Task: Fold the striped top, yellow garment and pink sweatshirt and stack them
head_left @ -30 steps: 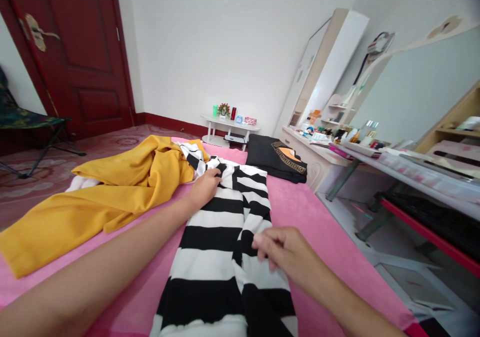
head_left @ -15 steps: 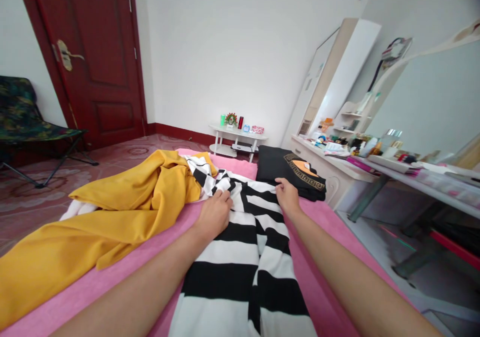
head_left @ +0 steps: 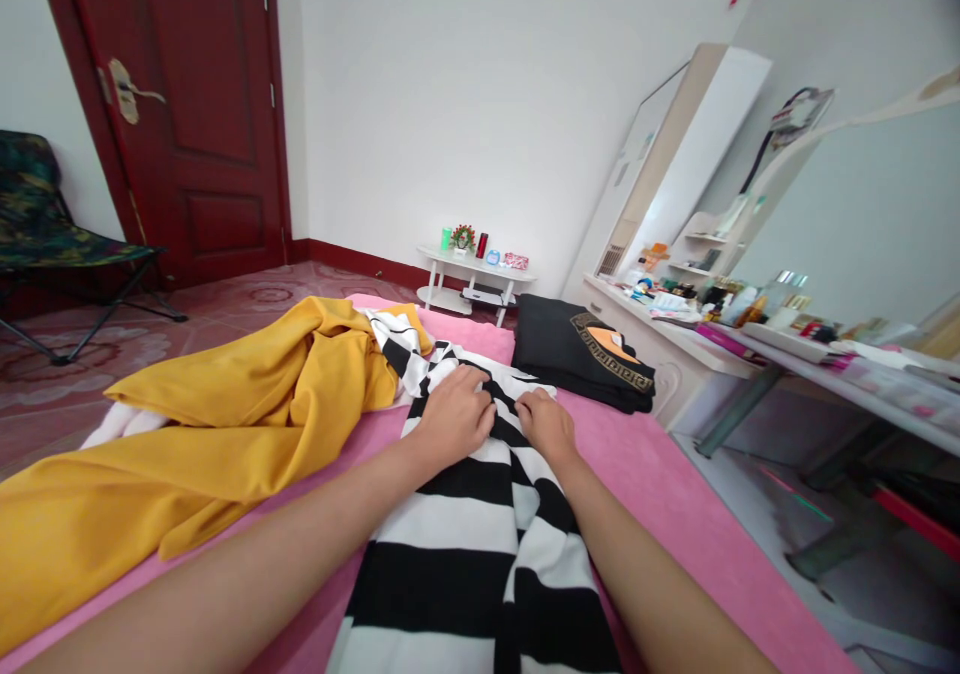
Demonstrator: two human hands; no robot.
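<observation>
A black-and-white striped garment (head_left: 480, 564) lies lengthwise on the pink bed cover (head_left: 660, 494) in front of me. My left hand (head_left: 452, 412) rests on its far end, fingers curled into the cloth. My right hand (head_left: 545, 423) sits right beside it on the same end, fingers bent down onto the stripes. The two hands nearly touch. A yellow garment (head_left: 202, 424) lies crumpled to the left, overlapping the striped one's far corner.
A folded black garment with an orange and gold print (head_left: 581, 349) lies at the bed's far right. Beyond stand a small white table (head_left: 476, 269), a cluttered dressing table (head_left: 697, 319), a red door (head_left: 195, 104) and a folding chair (head_left: 45, 244).
My right hand drew back from the striped garment's far right edge near the black garment and moved left, next to my left hand. The striped cloth's far end is now bunched narrower.
</observation>
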